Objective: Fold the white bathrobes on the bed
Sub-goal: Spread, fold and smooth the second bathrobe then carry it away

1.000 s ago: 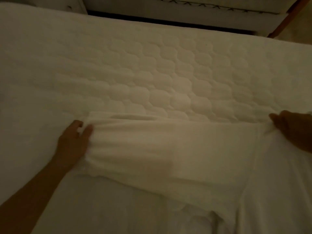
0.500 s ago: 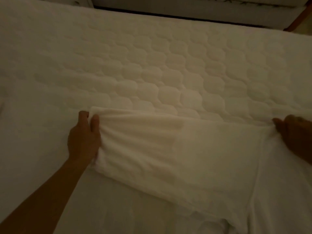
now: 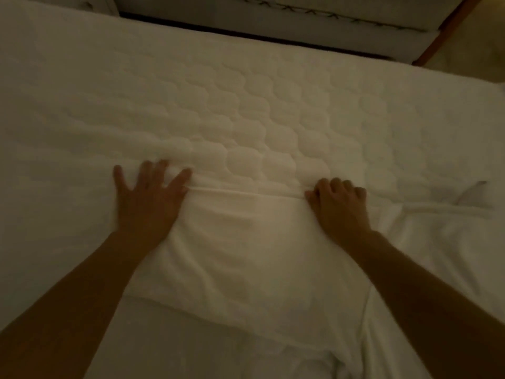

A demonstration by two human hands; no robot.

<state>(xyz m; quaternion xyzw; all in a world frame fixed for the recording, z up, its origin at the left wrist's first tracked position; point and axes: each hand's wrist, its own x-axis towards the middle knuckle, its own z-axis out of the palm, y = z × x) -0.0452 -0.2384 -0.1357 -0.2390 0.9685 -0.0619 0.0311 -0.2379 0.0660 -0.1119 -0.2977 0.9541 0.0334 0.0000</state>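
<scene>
White bathrobe [image 3: 246, 255] on a quilted bed [image 3: 246, 105], head view, dim light. The landmark is the robe's far folded edge [image 3: 246, 193], a straight raised seam running left to right across the view. The left hand [image 3: 149, 203] lies at the left end of this edge, flat and wide with fingers splayed, palm pressing the cloth and fingertips reaching just beyond the edge onto the quilting. The right hand [image 3: 340, 207] sits further right along the edge, narrow, its fingers curled down over the seam and its thumb against it, apparently pinching the cloth. The long axis of the folded panel follows the edge, so both hands already touch it and neither is nearer. The bulk of the robe lies on the person's side of the edge and spreads off to the right. Any further fold would therefore most likely draw the cloth along or back from this line. The cloth looks soft, thick and softly rumpled, with shallow creases between the forearms. A narrow white strip [image 3: 448, 208], probably the belt, lies off the right end of the edge. Pale furniture [image 3: 273, 26] stands well beyond the edge, past the bed.
</scene>
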